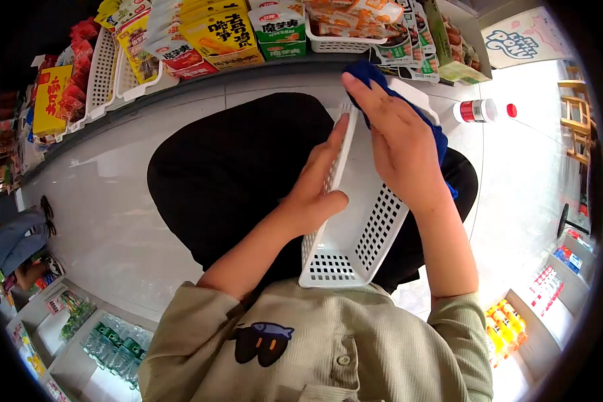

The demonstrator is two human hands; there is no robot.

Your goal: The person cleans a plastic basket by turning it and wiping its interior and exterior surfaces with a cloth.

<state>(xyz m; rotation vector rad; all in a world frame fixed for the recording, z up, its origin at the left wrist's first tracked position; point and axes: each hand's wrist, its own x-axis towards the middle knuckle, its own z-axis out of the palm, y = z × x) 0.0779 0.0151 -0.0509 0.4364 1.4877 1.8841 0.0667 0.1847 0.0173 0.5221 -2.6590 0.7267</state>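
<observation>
A long white plastic basket (380, 224) with a perforated wall lies tilted between my knees, its near end against my shirt. My left hand (315, 187) grips the basket's left wall, thumb over the rim and fingers along the outside. At the basket's far right side, my right hand (398, 134) presses a dark blue cloth (362, 72) against the rim. Part of the cloth shows beyond the fingers and along the outer edge of the hand. The basket's inside shows no contents.
Ahead runs a low shelf edge (228, 72) with snack packets and white baskets. On the floor at right lie a clear bottle (474, 110) and a red cap (511, 110). Bottled drinks (506, 328) stand at lower right. Another person (20, 241) is at far left.
</observation>
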